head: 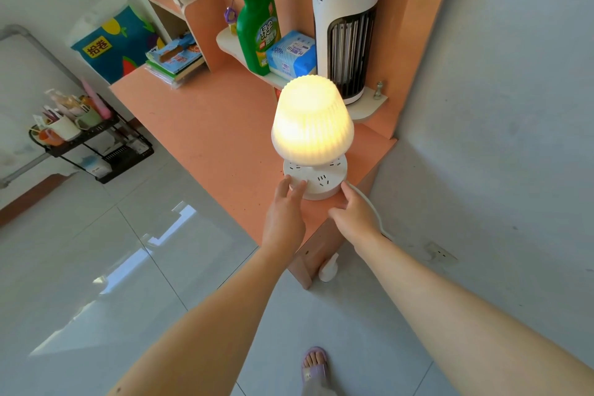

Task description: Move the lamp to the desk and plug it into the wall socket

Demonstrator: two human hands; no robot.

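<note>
**Lamp lit on the corner, hands at its base – tip and cord-snag risk**

Near: left hand [287,202] is spread open, fingertips resting on the near-left rim of the lamp base [316,178], nothing gripped. Right hand [352,207] is loosely open, fingers pointing at the near-right side of the base, touching or just beside the white cord [369,202]; can't tell if it pinches the cord.

The lamp [313,120] stands upright on the near-right corner of the orange surface [199,125], shade glowing, so it looks powered. Cord drops off the right edge toward the wall socket [442,253], low on the right wall; the plug is hidden by the right arm.

Risks, as a guess: base sits close to the corner edge, so a push from either hand could slide it off. Tugging the cord could drag or tilt the top-heavy lamp, or pull the plug loose.

Far: the tower fan [348,29] and the green spray bottle [257,19] stand on the shelf just behind; a shove farther back could knock into them.
</note>
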